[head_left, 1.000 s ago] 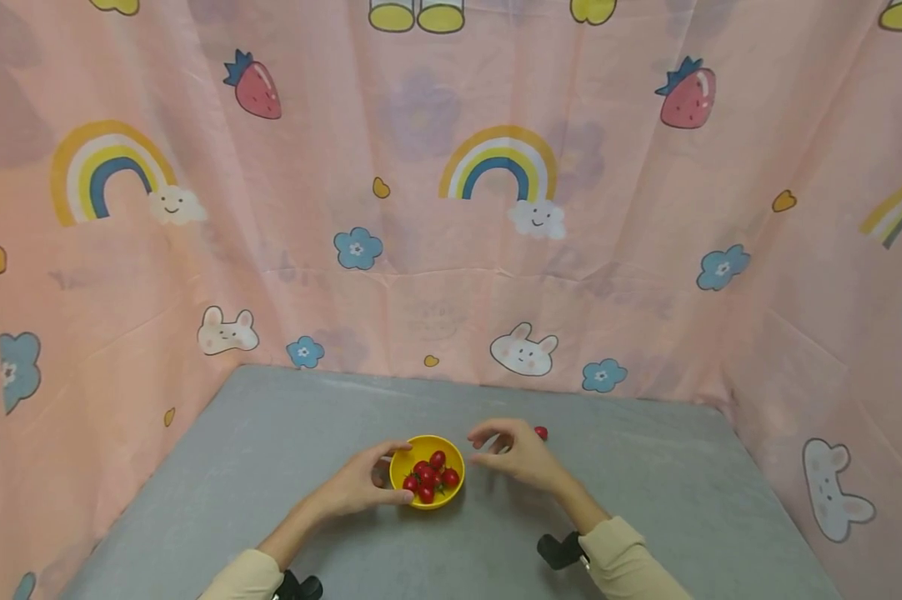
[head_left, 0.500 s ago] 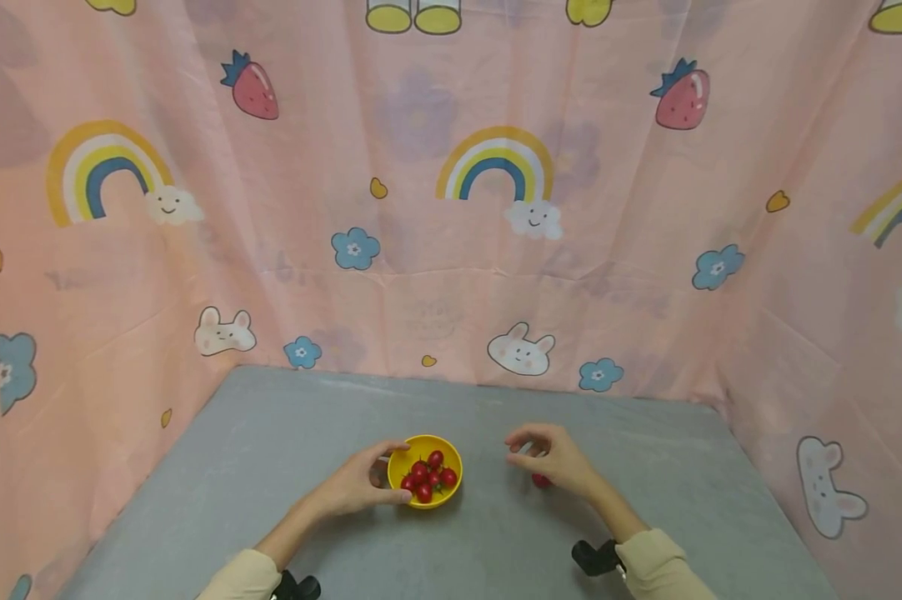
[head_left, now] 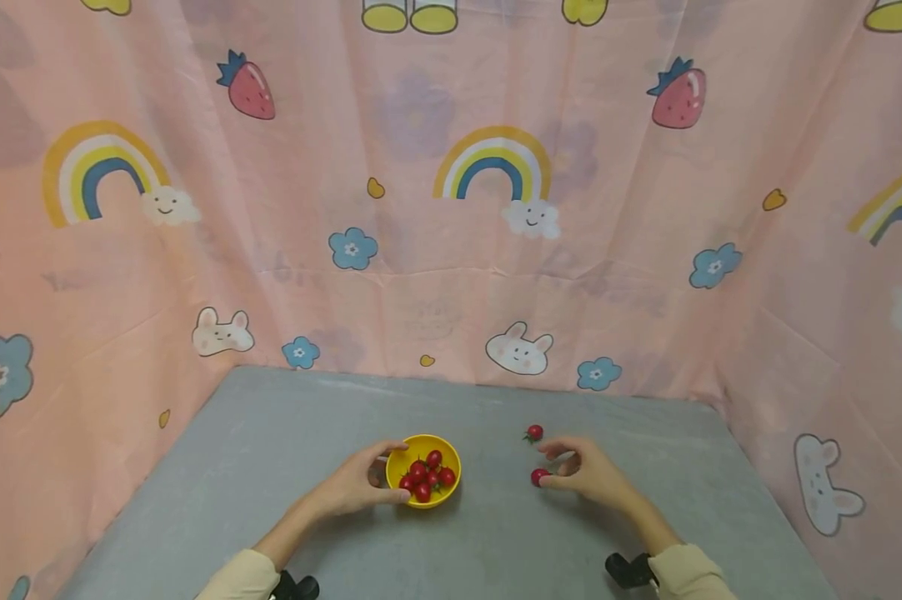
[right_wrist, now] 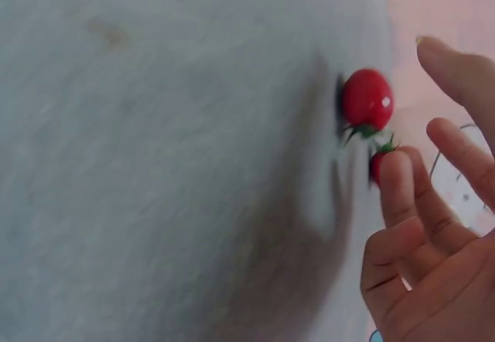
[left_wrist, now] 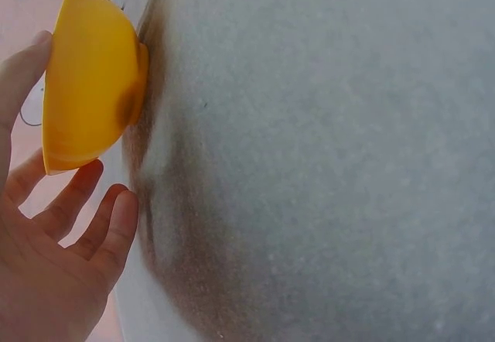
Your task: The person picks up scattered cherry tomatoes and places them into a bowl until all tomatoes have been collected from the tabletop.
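Observation:
In the head view my left hand [head_left: 357, 482] holds the side of a small yellow bowl [head_left: 457, 487], thumb at the near rim and fingers round the far side. Several red cherry tomatoes [head_left: 423, 473] with green stems lie in the bowl. The left wrist view shows the bowl's outer wall [left_wrist: 89, 87] between thumb and fingers. My right hand [head_left: 589, 475] has its thumb and fingers spread apart with nothing between them. By its thumb lies one cherry tomato [head_left: 538, 477], seen larger in the right wrist view as a tomato [right_wrist: 367, 100]. A second tomato [head_left: 535, 432] lies farther back, beyond the fingers.
A grey tabletop [head_left: 308, 550] bears everything. Behind it and along both sides hangs a pink curtain [head_left: 421, 308] printed with rainbows, rabbits and flowers. Black wrist-worn pieces [head_left: 631, 571] show beside both sleeves.
My right hand has moved right, away from the bowl, to the nearer loose tomato. Both loose tomatoes are now in sight. My left hand has stayed on the bowl.

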Demonstrator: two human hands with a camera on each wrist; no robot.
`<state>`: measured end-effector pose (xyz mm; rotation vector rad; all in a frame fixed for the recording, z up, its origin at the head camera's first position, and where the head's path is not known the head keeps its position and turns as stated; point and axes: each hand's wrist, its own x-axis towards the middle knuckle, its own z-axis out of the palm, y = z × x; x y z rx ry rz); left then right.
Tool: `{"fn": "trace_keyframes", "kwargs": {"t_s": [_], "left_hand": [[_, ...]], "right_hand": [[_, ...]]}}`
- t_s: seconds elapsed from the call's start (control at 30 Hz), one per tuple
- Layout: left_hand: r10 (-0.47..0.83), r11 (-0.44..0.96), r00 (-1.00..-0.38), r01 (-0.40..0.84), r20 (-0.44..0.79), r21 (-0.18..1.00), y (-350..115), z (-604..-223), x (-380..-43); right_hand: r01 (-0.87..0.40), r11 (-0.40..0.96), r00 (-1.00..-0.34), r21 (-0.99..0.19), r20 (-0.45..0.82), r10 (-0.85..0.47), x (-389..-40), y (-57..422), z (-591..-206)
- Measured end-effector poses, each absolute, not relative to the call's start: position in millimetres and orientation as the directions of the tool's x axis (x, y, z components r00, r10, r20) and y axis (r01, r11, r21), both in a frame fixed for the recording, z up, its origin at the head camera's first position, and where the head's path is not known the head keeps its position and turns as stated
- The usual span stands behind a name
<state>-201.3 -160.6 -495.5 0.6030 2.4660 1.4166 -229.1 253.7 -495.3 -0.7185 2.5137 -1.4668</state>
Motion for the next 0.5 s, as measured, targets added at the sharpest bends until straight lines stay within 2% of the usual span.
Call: {"fn": "trace_keyframes", "kwargs": {"t_s": [0.23,0.5], "left_hand": [[0.459,0.448,-0.888,0.231,-0.001,0.864,-161,-495,-201],[0.452,0.481,-0.892,0.234,-0.011,0.845,-160,-495,-201]], "right_hand": [[-0.291,0.474,-0.887,-0.831,0.048,-0.46,-226,257,-500],[-0.284,0.492,-0.904,-0.823,0.059,-0.423,-224,247,-502]]}}
